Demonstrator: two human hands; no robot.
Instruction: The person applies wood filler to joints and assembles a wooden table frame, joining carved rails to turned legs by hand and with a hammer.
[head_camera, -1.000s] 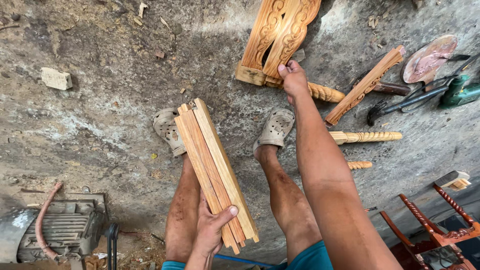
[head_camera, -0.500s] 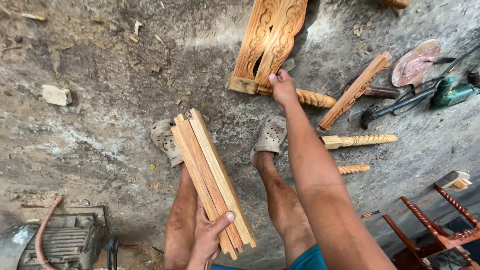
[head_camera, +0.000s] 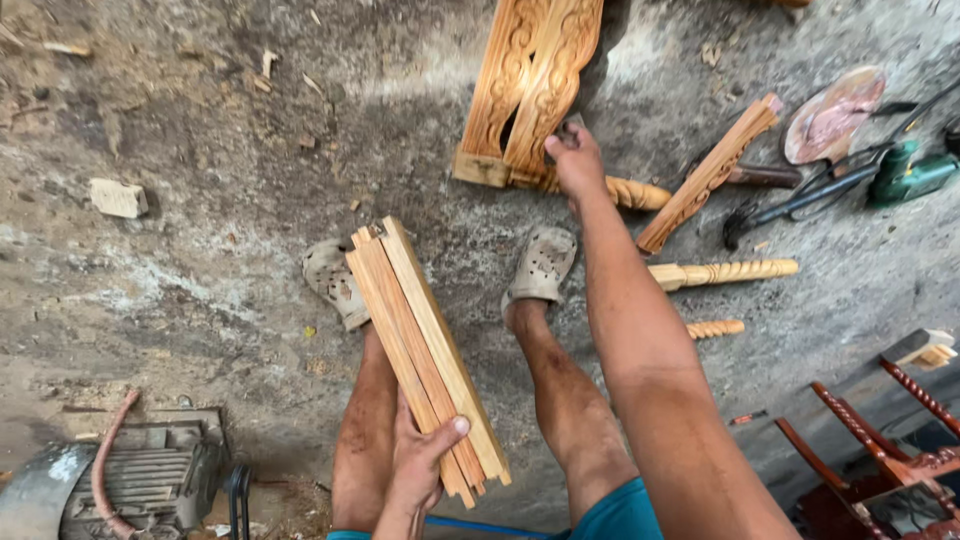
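Head view: my left hand (head_camera: 420, 465) grips a bundle of wooden slats (head_camera: 425, 355) above my legs, my right hand (head_camera: 577, 160) closes on a carved panel (head_camera: 530, 85); one-handed, the slats could slide loose.

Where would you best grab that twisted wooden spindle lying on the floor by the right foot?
Take the twisted spindle around its middle, coming straight down from above. It lies flat on the concrete floor, clear of the other pieces, and is slim and round enough for fingers to close around.

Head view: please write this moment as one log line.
left hand: holds wooden slats | right hand: on carved wooden panel
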